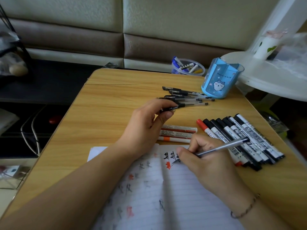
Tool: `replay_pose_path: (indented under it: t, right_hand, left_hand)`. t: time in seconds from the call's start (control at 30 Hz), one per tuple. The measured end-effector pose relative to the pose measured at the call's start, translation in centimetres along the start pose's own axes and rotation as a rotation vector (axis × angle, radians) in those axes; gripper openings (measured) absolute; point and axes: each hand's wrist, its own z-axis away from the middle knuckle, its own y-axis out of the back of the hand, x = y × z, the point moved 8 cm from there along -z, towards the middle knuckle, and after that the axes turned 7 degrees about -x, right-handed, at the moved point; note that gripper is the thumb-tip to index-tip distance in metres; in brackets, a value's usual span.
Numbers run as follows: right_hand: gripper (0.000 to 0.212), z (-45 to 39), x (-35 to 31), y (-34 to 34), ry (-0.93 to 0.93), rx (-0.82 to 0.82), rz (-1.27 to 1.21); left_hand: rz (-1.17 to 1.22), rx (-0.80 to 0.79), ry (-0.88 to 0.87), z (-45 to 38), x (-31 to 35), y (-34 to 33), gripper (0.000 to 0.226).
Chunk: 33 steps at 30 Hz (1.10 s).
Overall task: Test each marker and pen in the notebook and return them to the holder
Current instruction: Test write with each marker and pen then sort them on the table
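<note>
My right hand (206,156) grips a clear gel pen (224,146) with its tip on the lined notebook (166,196), which lies open at the near edge and carries black and red test marks. My left hand (146,123) hovers above the table and pinches a black pen cap (168,109). Several capped gel pens (186,97) lie in a heap beyond it. A row of black and red markers (235,136) lies to the right of the notebook. The blue cartoon holder (221,78) stands upright at the far right.
Three white and orange markers (177,134) lie just beyond the notebook, under my left hand. A clear tub of small items (188,67) sits at the far table edge. A white round stand (272,75) overhangs the right corner. The wooden table (108,100) ends at left over dark shelves.
</note>
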Motion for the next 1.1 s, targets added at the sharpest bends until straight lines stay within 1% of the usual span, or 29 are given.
replay_pose_path:
  t: [0.1, 0.2, 0.3, 0.37, 0.43, 0.53, 0.6, 0.63, 0.67, 0.7, 0.77, 0.97, 1.1]
  right_hand:
    - [0.043, -0.1, 0.0, 0.1, -0.004, 0.001, 0.032]
    - [0.042, -0.1, 0.3, 0.0, -0.029, -0.001, -0.011]
    - [0.042, -0.1, 0.2, 0.0, -0.037, 0.005, 0.016]
    - [0.041, -0.1, 0.6, 0.0, -0.071, -0.017, -0.011]
    - [0.038, -0.1, 0.7, 0.1, -0.093, -0.025, -0.136]
    - [0.030, 0.1, 0.8, 0.7, -0.107, 0.013, -0.414]
    - [0.029, 0.1, 0.9, 1.3, -0.100, 0.045, -0.529]
    - [0.023, 0.0, 0.9, 1.7, -0.089, 0.065, -0.554]
    - [0.014, 0.0, 0.9, 2.1, -0.082, 0.090, -0.566]
    - [0.011, 0.0, 1.1, 2.4, -0.079, 0.119, -0.570]
    - [0.018, 0.0, 1.4, 2.6, -0.090, 0.158, -0.563]
    - [0.012, 0.1, 1.5, 2.7, -0.111, 0.183, -0.559]
    - [0.013, 0.1, 1.4, 2.8, -0.100, 0.200, -0.578]
  left_hand:
    - [-0.024, 0.003, -0.019, -0.1, 0.1, -0.1, 0.021]
    - [-0.045, -0.007, -0.035, -0.1, 0.3, -0.2, 0.021]
    - [-0.050, -0.010, -0.022, -0.1, 0.1, -0.2, 0.022]
    - [-0.061, -0.016, -0.017, 0.0, 0.1, -0.3, 0.022]
    - [-0.050, -0.032, 0.006, 0.0, 0.1, -0.3, 0.024]
    - [-0.017, -0.052, 0.057, 0.1, -0.1, -0.5, 0.028]
    - [-0.015, -0.058, 0.064, 0.1, -0.2, -0.5, 0.026]
    - [-0.017, -0.063, 0.059, 0.1, -0.1, -0.6, 0.023]
    - [-0.018, -0.069, 0.050, 0.1, -0.1, -0.6, 0.021]
    - [-0.018, -0.076, 0.038, 0.0, 0.0, -0.6, 0.020]
    - [-0.025, -0.100, 0.012, -0.1, 0.2, -0.8, 0.019]
    - [-0.096, -0.150, -0.082, 0.0, 1.0, -1.5, 0.025]
    - [-0.116, -0.155, -0.097, 0.0, 1.1, -1.5, 0.020]
